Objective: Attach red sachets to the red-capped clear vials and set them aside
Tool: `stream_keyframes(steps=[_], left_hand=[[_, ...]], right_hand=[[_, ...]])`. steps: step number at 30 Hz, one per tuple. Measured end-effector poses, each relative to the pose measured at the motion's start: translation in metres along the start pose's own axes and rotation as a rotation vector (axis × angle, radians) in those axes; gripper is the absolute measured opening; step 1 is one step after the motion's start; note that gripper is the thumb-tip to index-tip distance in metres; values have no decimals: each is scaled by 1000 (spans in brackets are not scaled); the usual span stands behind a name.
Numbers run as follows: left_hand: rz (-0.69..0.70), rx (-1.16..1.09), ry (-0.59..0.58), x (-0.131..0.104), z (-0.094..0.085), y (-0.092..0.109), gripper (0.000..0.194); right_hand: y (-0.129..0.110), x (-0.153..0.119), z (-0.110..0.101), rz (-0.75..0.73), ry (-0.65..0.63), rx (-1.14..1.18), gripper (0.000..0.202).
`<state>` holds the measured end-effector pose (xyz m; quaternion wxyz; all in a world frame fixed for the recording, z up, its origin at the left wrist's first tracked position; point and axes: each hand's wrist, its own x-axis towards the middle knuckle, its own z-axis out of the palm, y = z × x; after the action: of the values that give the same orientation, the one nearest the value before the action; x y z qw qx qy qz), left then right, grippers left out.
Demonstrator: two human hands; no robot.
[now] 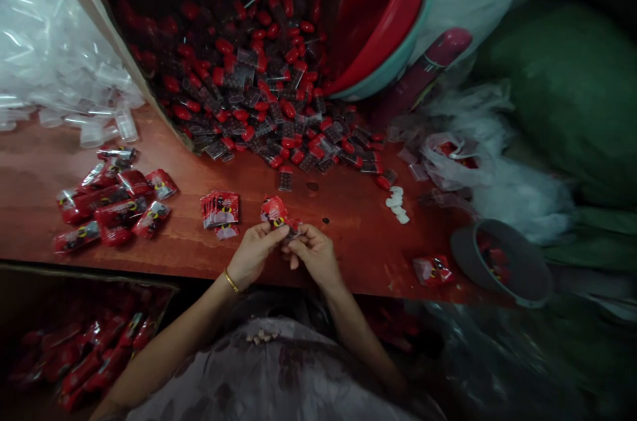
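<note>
Near the table's front edge, my left hand (257, 250) and my right hand (314, 250) pinch a small red printed packet (274, 210) between thumbs and fingers. Its lower part is partly covered by my fingertips. Just left of my hands lies a fanned stack of flat red printed cards or packets (222, 207). Farther left is a heap of filled, shiny red packets (117, 208). Beyond my hands, many clear tubes with red caps (286, 109) spill out of a cardboard box onto the table.
Clear plastic tubes (102, 125) are piled at the far left. Red and teal basins (388, 29) lean by the box, beside a maroon bottle (423, 76). White pieces (397, 203), a red packet (432, 270) and a grey bowl (465, 261) lie right. Red packets (94, 348) fill a box below left.
</note>
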<state>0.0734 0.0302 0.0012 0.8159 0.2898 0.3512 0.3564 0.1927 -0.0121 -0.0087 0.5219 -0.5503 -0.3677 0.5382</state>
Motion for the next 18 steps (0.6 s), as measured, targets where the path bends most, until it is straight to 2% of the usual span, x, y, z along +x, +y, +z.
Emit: stream_keyframes(steps=[2,6,8,10,12,14,15,17,18], left_hand=[[-5,-11,17,-2,-5,4,28],[-35,-50,54,-5,-12,9,27],[-51,-69,125,-6,-20,20,25],[-26,-102,245,-5,-34,42,18],[75,-183,401,-2,-56,71,12],[257,-304,586,2,-79,98,22],[317,-343,636,4,-88,108,27],[358,-362,660,7,-94,116,36],[363,-332,639,9,-91,113,37]], right_hand=[[2,5,3,5,-32,27,33],[0,15,15,-42,18,-51,30],[-3,19,14,-111,51,-143,28],[-6,22,3,-203,124,-284,27],[-6,25,-17,-270,238,-489,28],[-5,31,-37,-290,340,-747,30],[-4,36,-43,-291,360,-862,31],[-5,48,-47,-283,346,-1051,33],[-7,55,-43,-276,327,-1123,34]])
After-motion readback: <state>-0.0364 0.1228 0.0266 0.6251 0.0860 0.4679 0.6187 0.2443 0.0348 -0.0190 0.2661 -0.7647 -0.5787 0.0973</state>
